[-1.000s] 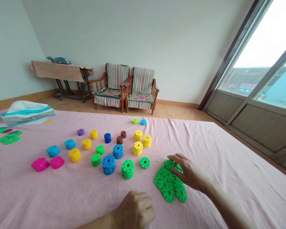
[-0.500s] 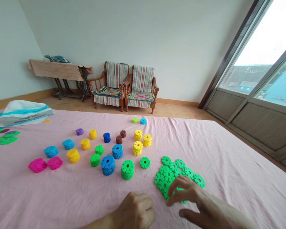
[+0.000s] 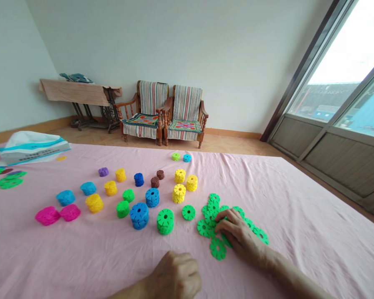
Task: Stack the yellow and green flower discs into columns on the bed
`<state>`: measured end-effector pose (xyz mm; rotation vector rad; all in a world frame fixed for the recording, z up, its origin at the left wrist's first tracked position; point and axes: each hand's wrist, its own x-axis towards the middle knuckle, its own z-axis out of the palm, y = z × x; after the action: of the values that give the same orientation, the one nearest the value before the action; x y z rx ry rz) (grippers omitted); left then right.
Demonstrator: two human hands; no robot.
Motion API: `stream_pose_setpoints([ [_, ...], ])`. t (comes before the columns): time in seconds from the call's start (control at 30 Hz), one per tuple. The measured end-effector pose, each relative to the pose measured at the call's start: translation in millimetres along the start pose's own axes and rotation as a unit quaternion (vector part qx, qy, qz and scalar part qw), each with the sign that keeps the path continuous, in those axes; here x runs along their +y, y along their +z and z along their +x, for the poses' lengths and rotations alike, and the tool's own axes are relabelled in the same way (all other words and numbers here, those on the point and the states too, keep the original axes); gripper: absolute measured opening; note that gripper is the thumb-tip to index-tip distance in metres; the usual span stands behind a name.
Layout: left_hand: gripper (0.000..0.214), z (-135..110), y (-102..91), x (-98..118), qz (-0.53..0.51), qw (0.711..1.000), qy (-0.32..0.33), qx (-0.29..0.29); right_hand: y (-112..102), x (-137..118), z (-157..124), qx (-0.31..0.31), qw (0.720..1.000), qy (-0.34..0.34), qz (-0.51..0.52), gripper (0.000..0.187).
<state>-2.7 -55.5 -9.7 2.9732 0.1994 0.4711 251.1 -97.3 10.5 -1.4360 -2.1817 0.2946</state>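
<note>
Green plastic discs (image 3: pixel 218 248) spread wider, apparently; right hand (image 3: pixel 238 234) back atop them.

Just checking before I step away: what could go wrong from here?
The right hand rests on loose green plastic notched discs, so they may slide and scatter across the pink cloth. They lie close to the lone green plastic disc, which could get swept in.

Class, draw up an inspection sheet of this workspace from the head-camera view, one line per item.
Surface: pink sheet, wrinkled.
Things: green discs lie loose in a spread pile; stacks of coloured discs, such as the blue stack, stand beyond them.
Clutter: white bag at the far left.
Hands: right hand rests on the green discs; left hand is a closed fist near the sheet's near side.
Cables: nothing seen.
Surroundings: wooden armchairs, window.
</note>
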Motion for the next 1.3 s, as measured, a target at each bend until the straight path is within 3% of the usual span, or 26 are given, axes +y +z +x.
stream_pose_setpoints([
  [0.1, 0.04, 0.0, 1.5, -2.1, -0.003, 1.0, 0.007, 0.005, -7.9, 3.8, -1.5, 0.013, 1.0, 0.005, 0.006, 0.024],
  [0.2, 0.04, 0.1, 1.0, -1.0, 0.001, 1.0, 0.0, 0.009, -11.4, 5.6, -23.9, 0.081, 0.994, 0.071, -0.028, 0.026],
  [0.27, 0.041, 0.1, -0.3, 1.1, 0.003, 1.0, -0.014, 0.008, -8.1, 5.6, -45.4, 0.113, 0.98, 0.132, -0.1, 0.05],
  [0.33, 0.04, 0.3, -1.9, 3.2, 0.001, 1.0, -0.02, 0.004, -0.9, 4.4, -63.8, 0.098, 0.967, 0.166, -0.165, 0.075],
  [0.43, 0.038, 0.8, -3.7, 5.2, -0.002, 1.0, -0.026, 0.003, 12.7, 2.1, -72.4, 0.043, 0.962, 0.183, -0.199, 0.083],
  [0.67, 0.04, 1.1, -3.7, 5.3, 0.003, 1.0, -0.021, 0.012, 17.0, 20.3, -21.8, -0.006, 0.953, 0.241, -0.184, 0.066],
  [0.8, 0.04, 0.3, -3.5, 3.9, 0.009, 1.0, -0.019, 0.014, 9.0, 27.2, -2.9, 0.071, 0.961, 0.207, -0.17, 0.062],
  [0.9, 0.04, 0.7, -2.2, 2.2, 0.005, 1.0, -0.004, 0.002, 6.5, 11.4, 3.8, 0.107, 0.978, 0.143, -0.111, 0.039],
  [0.97, 0.041, 1.2, -1.0, 1.8, 0.0, 1.0, 0.002, -0.004, 6.7, -5.2, 9.0, 0.072, 0.991, 0.109, -0.043, 0.027],
  [1.1, 0.04, 1.4, -0.5, 3.4, 0.002, 1.0, -0.015, 0.006, 8.4, -28.6, 23.5, -0.007, 0.995, 0.101, 0.02, 0.04],
  [1.3, 0.036, 2.4, -5.5, 4.4, 0.001, 1.0, -0.01, -0.002, 6.4, -27.0, 38.3, -0.035, 0.992, 0.118, 0.029, 0.035],
])
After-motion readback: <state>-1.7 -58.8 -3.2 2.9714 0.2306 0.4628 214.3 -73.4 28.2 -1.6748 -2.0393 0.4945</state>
